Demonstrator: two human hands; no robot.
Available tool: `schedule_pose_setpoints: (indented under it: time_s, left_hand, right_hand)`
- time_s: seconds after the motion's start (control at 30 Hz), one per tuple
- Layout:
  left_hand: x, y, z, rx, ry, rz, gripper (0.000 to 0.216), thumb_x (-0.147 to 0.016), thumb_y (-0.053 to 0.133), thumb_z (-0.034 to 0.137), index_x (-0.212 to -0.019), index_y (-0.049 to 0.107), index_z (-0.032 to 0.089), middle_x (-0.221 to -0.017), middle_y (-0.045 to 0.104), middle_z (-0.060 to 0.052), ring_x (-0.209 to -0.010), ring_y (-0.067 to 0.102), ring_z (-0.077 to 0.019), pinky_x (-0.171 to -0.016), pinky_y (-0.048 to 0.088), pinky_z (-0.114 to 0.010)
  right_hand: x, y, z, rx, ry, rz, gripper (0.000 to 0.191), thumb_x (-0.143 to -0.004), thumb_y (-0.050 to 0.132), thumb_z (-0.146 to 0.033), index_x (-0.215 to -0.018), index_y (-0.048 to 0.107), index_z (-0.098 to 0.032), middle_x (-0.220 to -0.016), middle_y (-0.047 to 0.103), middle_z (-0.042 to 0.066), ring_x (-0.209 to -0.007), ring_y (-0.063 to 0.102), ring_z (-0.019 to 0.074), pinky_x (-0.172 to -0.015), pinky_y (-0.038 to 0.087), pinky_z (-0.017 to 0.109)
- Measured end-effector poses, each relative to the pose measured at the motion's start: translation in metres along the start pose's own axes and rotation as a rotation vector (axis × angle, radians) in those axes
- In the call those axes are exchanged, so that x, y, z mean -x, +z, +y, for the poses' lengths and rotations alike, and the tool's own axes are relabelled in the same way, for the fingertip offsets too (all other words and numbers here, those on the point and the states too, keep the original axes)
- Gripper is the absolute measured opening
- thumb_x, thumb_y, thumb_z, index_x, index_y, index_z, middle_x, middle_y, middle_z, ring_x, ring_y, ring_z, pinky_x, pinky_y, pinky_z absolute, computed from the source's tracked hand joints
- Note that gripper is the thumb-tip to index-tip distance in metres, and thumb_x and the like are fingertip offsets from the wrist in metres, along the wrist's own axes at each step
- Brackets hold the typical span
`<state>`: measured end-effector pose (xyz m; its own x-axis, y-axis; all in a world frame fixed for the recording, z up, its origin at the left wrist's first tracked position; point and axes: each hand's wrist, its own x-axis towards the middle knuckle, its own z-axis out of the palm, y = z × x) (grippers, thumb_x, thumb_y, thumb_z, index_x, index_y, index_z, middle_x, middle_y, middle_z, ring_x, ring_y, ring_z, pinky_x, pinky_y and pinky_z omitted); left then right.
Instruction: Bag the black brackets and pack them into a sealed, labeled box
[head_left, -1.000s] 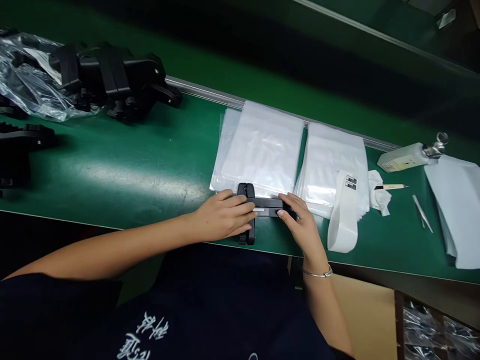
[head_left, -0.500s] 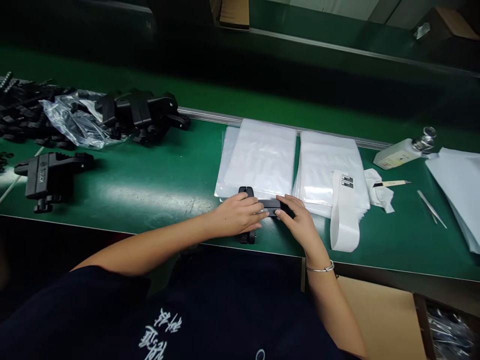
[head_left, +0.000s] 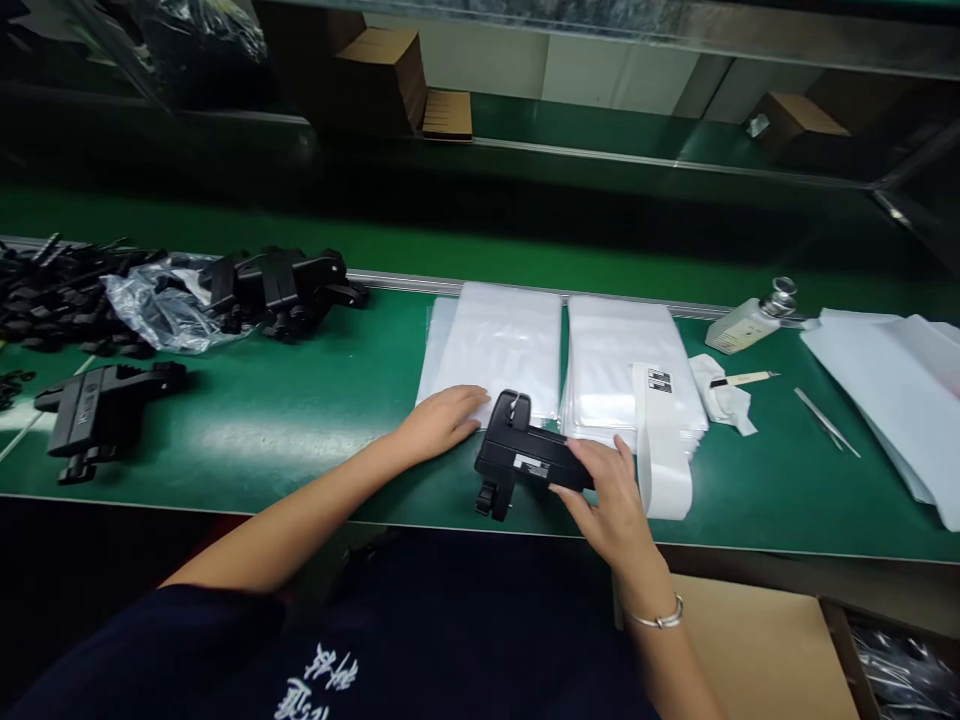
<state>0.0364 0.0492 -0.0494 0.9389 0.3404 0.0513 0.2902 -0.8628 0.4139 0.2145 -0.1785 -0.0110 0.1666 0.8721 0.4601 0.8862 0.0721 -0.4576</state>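
My right hand (head_left: 611,492) grips a black plastic part (head_left: 517,455) with a small silver label on it, tilted up off the green table (head_left: 300,420) near its front edge. My left hand (head_left: 442,420) lies flat with fingers stretched out on the lower edge of the left stack of clear plastic bags (head_left: 495,345), just left of the part. A second stack of bags (head_left: 626,355) sits to the right, with a white strip of labels (head_left: 660,440) draped over it.
More black parts (head_left: 277,285) and a crumpled clear bag (head_left: 161,305) lie at the far left, one black part (head_left: 101,405) nearer the front. A bottle (head_left: 750,322), white cloth (head_left: 724,395), pen (head_left: 742,379), tweezers (head_left: 825,422) and white sheets (head_left: 892,385) are at the right.
My left hand let go of the black part and moved up onto the left bag stack. My right hand lifted and tilted the part. The camera tipped upward.
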Motion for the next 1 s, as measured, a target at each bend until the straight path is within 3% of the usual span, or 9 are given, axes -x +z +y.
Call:
schedule_pose_setpoints:
  time_s: [0.1, 0.23, 0.4, 0.57, 0.67, 0.77, 0.83, 0.9, 1.0]
  left_hand:
    - [-0.004, 0.017, 0.004, -0.099, 0.062, -0.026, 0.044, -0.093, 0.049, 0.029, -0.135, 0.049, 0.016, -0.144, 0.047, -0.014, -0.137, 0.039, -0.0298, -0.111, 0.036, -0.050]
    - [-0.009, 0.026, 0.004, -0.168, 0.053, -0.028, 0.040, -0.094, 0.046, 0.027, -0.130, 0.054, 0.012, -0.142, 0.050, -0.018, -0.134, 0.045, -0.0296, -0.110, 0.039, -0.045]
    - [-0.006, 0.019, 0.003, -0.175, 0.040, -0.093, 0.038, -0.096, 0.038, 0.020, -0.129, 0.057, 0.017, -0.139, 0.056, -0.010, -0.129, 0.051, -0.0245, -0.105, 0.045, -0.040]
    - [0.032, 0.024, 0.025, -0.201, 0.024, -0.080, 0.050, -0.088, 0.058, 0.038, -0.133, 0.054, 0.016, -0.146, 0.046, -0.016, -0.137, 0.039, -0.0343, -0.110, 0.039, -0.051]
    - [0.062, 0.028, 0.038, -0.208, 0.076, -0.136, 0.047, -0.091, 0.054, 0.038, -0.132, 0.054, 0.015, -0.139, 0.053, -0.018, -0.132, 0.047, -0.0334, -0.106, 0.043, -0.050]
    - [0.070, 0.024, 0.037, -0.188, 0.101, -0.088, 0.041, -0.096, 0.044, 0.033, -0.134, 0.053, 0.019, -0.137, 0.056, -0.015, -0.130, 0.050, -0.0297, -0.107, 0.041, -0.048]
    - [0.059, 0.021, 0.030, -0.180, 0.010, -0.001, 0.045, -0.096, 0.044, 0.032, -0.139, 0.048, 0.018, -0.141, 0.052, -0.015, -0.133, 0.046, -0.0303, -0.110, 0.037, -0.051]
    - [0.042, 0.020, 0.022, -0.172, -0.076, 0.041, 0.050, -0.093, 0.049, 0.031, -0.141, 0.045, 0.017, -0.142, 0.050, -0.016, -0.134, 0.044, -0.0313, -0.110, 0.036, -0.051]
    - [0.021, 0.024, 0.014, -0.143, -0.035, 0.014, 0.042, -0.090, 0.054, 0.026, -0.131, 0.055, 0.020, -0.135, 0.058, -0.012, -0.127, 0.052, -0.0288, -0.104, 0.044, -0.044]
  right_hand:
    - [0.011, -0.020, 0.000, 0.074, 0.033, 0.137, 0.062, -0.089, 0.061, -0.020, -0.142, 0.032, -0.033, -0.114, 0.066, 0.007, -0.104, 0.064, 0.0238, -0.109, 0.032, 0.058]
    - [0.009, -0.030, -0.001, 0.076, 0.120, 0.191, 0.052, -0.086, 0.064, -0.027, -0.133, 0.043, -0.030, -0.113, 0.068, 0.008, -0.103, 0.066, 0.0261, -0.102, 0.043, 0.053]
    - [-0.006, -0.034, -0.009, -0.167, 0.577, 0.203, 0.046, -0.084, 0.065, -0.040, -0.124, 0.049, -0.026, -0.097, 0.071, 0.007, -0.084, 0.070, 0.0239, -0.070, 0.057, 0.038]
    - [-0.016, -0.037, -0.014, -0.309, 0.724, 0.168, 0.047, -0.079, 0.067, -0.043, -0.120, 0.050, -0.027, -0.094, 0.072, 0.005, -0.082, 0.070, 0.0232, -0.071, 0.057, 0.037]
    - [-0.019, -0.038, -0.015, -0.358, 0.761, 0.146, 0.047, -0.079, 0.067, -0.043, -0.120, 0.050, -0.028, -0.094, 0.072, 0.005, -0.084, 0.070, 0.0234, -0.071, 0.057, 0.037]
    - [-0.022, -0.035, -0.017, -0.374, 0.734, 0.128, 0.047, -0.080, 0.067, -0.042, -0.122, 0.049, -0.028, -0.096, 0.072, 0.005, -0.085, 0.070, 0.0233, -0.070, 0.057, 0.036]
    - [-0.024, -0.032, -0.020, -0.320, 0.650, 0.129, 0.050, -0.080, 0.068, -0.040, -0.124, 0.047, -0.027, -0.100, 0.071, 0.006, -0.088, 0.070, 0.0237, -0.071, 0.058, 0.037]
    - [-0.026, -0.028, -0.023, -0.219, 0.484, 0.158, 0.053, -0.080, 0.070, -0.038, -0.126, 0.046, -0.028, -0.105, 0.069, 0.007, -0.094, 0.069, 0.0249, -0.078, 0.057, 0.040]
    - [-0.027, -0.024, -0.025, -0.049, 0.135, 0.237, 0.057, -0.081, 0.071, -0.029, -0.130, 0.042, -0.029, -0.108, 0.068, 0.007, -0.100, 0.067, 0.0253, -0.097, 0.048, 0.050]
